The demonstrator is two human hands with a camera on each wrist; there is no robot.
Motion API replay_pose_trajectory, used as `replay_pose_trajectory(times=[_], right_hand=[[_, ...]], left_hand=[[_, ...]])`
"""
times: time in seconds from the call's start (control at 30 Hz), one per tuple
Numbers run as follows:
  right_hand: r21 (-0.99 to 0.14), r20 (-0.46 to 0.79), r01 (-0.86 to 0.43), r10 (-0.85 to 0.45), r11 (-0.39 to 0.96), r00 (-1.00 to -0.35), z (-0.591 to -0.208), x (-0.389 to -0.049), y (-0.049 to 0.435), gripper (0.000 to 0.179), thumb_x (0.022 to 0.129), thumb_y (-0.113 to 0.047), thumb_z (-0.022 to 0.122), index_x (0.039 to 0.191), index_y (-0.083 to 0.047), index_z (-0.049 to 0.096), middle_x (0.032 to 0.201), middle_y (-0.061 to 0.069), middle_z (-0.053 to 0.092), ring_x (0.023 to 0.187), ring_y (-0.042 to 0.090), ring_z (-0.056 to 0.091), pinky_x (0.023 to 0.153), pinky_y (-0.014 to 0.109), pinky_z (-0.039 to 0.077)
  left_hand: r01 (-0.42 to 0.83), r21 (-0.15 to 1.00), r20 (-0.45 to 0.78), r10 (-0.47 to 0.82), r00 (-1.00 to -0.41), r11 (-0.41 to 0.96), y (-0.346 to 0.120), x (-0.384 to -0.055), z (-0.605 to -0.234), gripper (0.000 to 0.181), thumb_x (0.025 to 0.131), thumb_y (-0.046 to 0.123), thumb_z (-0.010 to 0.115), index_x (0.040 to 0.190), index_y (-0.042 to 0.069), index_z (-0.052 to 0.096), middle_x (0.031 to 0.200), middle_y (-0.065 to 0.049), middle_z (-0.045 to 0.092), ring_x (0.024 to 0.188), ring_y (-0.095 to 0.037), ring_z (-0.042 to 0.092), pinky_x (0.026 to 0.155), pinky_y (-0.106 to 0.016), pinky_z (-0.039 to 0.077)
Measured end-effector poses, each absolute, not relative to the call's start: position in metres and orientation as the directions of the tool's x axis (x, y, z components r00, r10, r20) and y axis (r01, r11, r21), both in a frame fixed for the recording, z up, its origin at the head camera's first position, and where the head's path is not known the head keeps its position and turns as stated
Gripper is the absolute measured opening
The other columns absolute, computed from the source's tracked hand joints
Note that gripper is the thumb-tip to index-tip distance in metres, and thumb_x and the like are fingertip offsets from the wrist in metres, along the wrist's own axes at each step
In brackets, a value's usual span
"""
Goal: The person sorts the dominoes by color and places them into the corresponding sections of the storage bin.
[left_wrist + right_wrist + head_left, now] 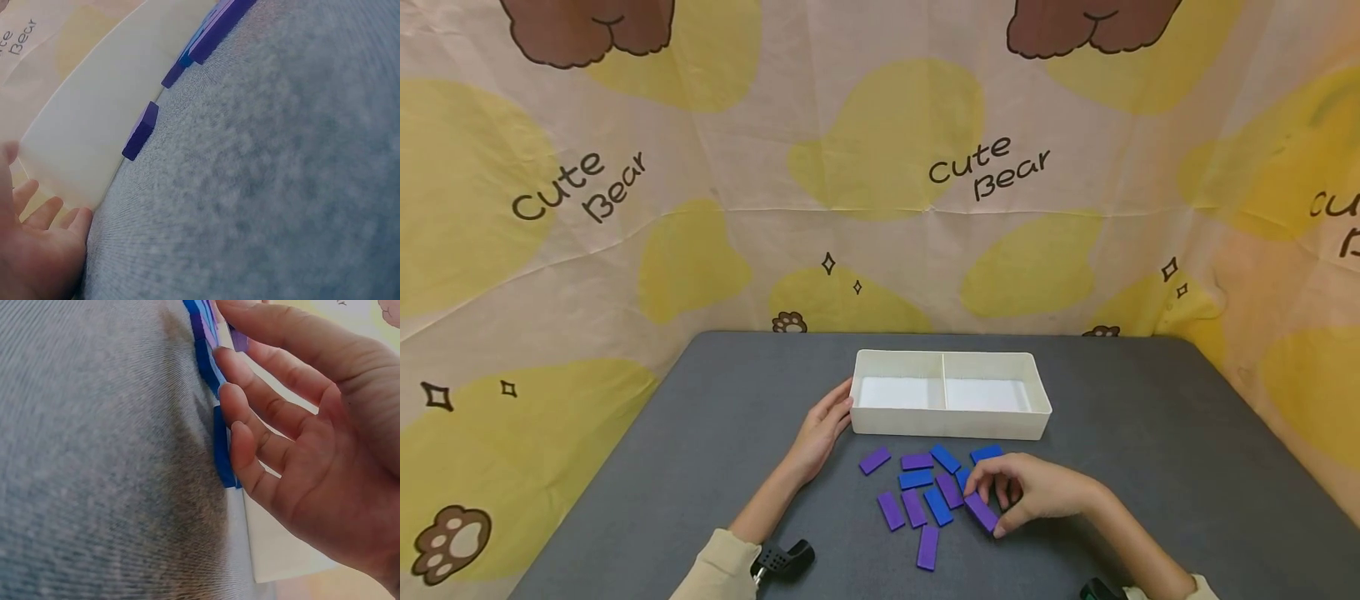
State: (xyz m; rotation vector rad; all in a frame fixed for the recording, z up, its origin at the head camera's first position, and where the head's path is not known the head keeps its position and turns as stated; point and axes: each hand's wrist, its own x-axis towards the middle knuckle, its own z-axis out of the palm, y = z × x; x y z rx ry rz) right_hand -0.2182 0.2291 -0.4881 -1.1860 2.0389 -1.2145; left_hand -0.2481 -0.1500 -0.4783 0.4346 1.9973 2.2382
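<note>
My right hand (pixel 1037 487) pinches a purple rectangular block (pixel 981 513) between thumb and fingers, tilted at the right side of a loose group of blocks. In the right wrist view, blue blocks (pixel 222 447) lie just beyond the curled fingertips. My left hand (pixel 822 433) touches the left end of a white two-compartment box (pixel 951 423), its fingers extended along the wall. From the left wrist, that hand (pixel 44 250) appears beside the box's pale side (pixel 87 119). Both compartments show only their white bottoms.
Several purple blocks (pixel 928 548) and blue blocks (pixel 916 479) lie scattered in front of the box on the grey table (pixel 760 375). Behind the table hangs a printed cloth (pixel 880 167) with yellow patches.
</note>
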Motion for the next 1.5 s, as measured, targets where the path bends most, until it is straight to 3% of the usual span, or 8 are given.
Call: replay_pose_trajectory(times=[0.17,0.4,0.6,0.77,1.5], right_hand=[[-0.858,0.054,-0.463,-0.858,0.221,-0.511,-0.461,-0.208,0.221,0.044,0.090,-0.019,0.086,0.127,-0.012,0.065,0.102,-0.003,0.065,0.078,0.004,0.059,0.061,0.025,0.053],[-0.880,0.028,-0.383,-0.774,0.281,-0.633,-0.424,-0.190,0.205,0.044,0.085,-0.008,0.087,0.123,-0.002,0.067,0.098,0.003,0.065,0.077,0.004,0.059,0.061,0.022,0.051],[-0.873,0.032,-0.372,-0.724,0.316,-0.690,-0.417,-0.192,0.198,0.046,0.084,-0.006,0.087,0.124,0.000,0.066,0.099,0.004,0.064,0.077,0.008,0.061,0.063,0.024,0.052],[-0.859,0.056,-0.394,-0.704,0.328,-0.708,-0.416,-0.197,0.193,0.044,0.087,-0.008,0.085,0.125,0.000,0.066,0.101,0.004,0.064,0.076,0.008,0.062,0.064,0.025,0.052],[-0.835,0.109,-0.417,-0.635,0.359,-0.765,-0.403,-0.214,0.171,0.042,0.086,-0.005,0.086,0.123,-0.001,0.067,0.099,0.007,0.067,0.071,0.012,0.062,0.068,0.026,0.055]], left_hand=[[0.107,0.984,0.139,0.245,-0.960,-0.140,-0.149,-0.247,-0.478,0.055,0.115,0.012,0.042,0.163,-0.007,0.027,0.169,-0.027,0.027,0.155,-0.040,0.032,0.122,-0.036,0.037],[0.119,0.982,0.149,0.213,-0.966,-0.146,-0.148,-0.245,-0.478,0.053,0.114,0.010,0.044,0.162,-0.008,0.030,0.167,-0.028,0.032,0.153,-0.040,0.035,0.119,-0.034,0.040],[0.132,0.980,0.160,0.206,-0.965,-0.146,-0.147,-0.244,-0.477,0.054,0.113,0.009,0.046,0.161,-0.009,0.031,0.165,-0.030,0.034,0.152,-0.042,0.036,0.115,-0.027,0.044],[0.141,0.980,0.167,0.203,-0.965,-0.139,-0.148,-0.244,-0.478,0.054,0.112,0.010,0.047,0.160,-0.010,0.032,0.165,-0.032,0.034,0.152,-0.044,0.036,0.111,-0.023,0.046],[0.113,0.985,0.138,0.200,-0.970,-0.132,-0.148,-0.245,-0.479,0.054,0.112,0.009,0.047,0.161,-0.008,0.033,0.166,-0.029,0.034,0.152,-0.042,0.036,0.115,-0.027,0.044]])
